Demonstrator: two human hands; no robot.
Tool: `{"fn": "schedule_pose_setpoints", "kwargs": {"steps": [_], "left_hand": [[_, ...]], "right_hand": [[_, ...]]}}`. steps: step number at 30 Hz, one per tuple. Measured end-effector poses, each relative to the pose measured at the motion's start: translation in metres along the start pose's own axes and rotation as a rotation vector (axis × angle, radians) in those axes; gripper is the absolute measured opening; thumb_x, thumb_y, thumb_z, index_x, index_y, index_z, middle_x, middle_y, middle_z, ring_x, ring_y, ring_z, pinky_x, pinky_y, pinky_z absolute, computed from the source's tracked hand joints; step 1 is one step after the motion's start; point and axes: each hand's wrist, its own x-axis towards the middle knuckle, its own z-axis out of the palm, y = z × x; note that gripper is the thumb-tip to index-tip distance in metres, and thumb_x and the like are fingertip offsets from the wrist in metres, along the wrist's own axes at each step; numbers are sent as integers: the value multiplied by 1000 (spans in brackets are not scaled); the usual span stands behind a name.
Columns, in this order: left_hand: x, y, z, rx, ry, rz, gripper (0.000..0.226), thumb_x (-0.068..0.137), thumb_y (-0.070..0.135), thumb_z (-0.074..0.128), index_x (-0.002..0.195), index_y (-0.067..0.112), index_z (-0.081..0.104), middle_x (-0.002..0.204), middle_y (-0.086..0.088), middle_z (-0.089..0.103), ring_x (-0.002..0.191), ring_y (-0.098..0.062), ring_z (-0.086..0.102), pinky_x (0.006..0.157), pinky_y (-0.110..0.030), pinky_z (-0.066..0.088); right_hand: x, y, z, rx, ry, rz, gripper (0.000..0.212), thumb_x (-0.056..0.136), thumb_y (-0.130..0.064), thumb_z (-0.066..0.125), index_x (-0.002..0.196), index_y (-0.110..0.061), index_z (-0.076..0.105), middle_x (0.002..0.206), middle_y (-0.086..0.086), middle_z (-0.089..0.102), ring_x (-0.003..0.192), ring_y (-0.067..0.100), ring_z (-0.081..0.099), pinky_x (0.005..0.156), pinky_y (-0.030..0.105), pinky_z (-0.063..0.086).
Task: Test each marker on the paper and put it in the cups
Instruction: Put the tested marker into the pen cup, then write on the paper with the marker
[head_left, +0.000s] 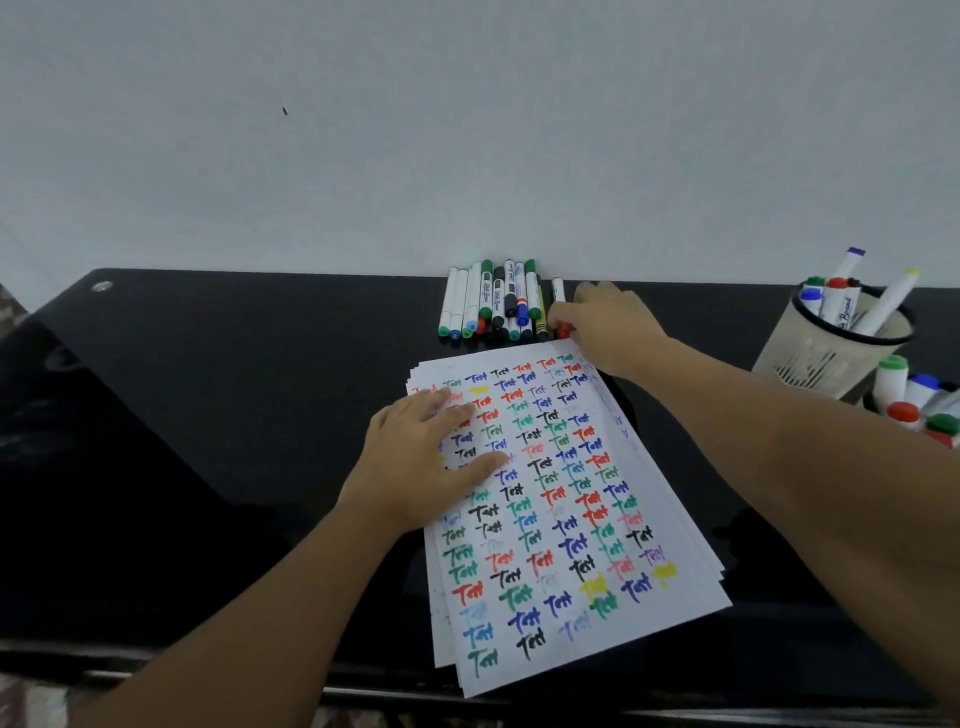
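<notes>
Right now R hand (605, 325) pinches the red-capped marker (560, 310) at the row's R end; its long axis runs toward the wall. L hand (415, 462) lies flat on paper (561, 519). Cups (831, 345) sit further R, nearer R hand.

a single head-worn wide-angle view looks forward and steeply down from above the near edge of a black table (208, 415), facing a pale wall (467, 130) that fills the upper part of the picture just behind the table's far edge. both forearms run in from the bottom corners, with the left hand (421, 462) close below the lens on the paper (571, 519) at centre and the right hand (608, 322) farther off by the row of markers (493, 301) against the wall. the lens bends the table's far edge, and the cups (836, 343) sit at the right border, the nearer one partly cut off.
</notes>
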Motion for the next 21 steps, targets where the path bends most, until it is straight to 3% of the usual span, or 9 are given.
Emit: {"fn": "schedule_pose_setpoints", "kwargs": {"steps": [3,12,21], "left_hand": [[0,1,-1,4,-9,-10,86,80,90,39,150,41,43,162,13,30,150,-9,19,123,-39,8],[0,0,-1,7,-15,-19,84,80,89,38,150,42,43,162,14,30,150,-9,19,122,-39,8],[0,0,0,6,4,-17,83,80,89,38,149,42,45,161,15,32,149,-8,21,121,-37,8]], "right_hand": [[3,2,-3,-61,-30,-18,44,101,-17,63,139,-37,57,127,6,51,120,27,49,93,40,45],[2,12,-4,65,-101,35,43,101,-5,56,140,-23,58,117,9,61,108,28,59,88,39,53],[-4,22,-2,51,43,2,28,106,-32,57,132,-25,63,126,8,48,118,27,47,92,39,47]]}}
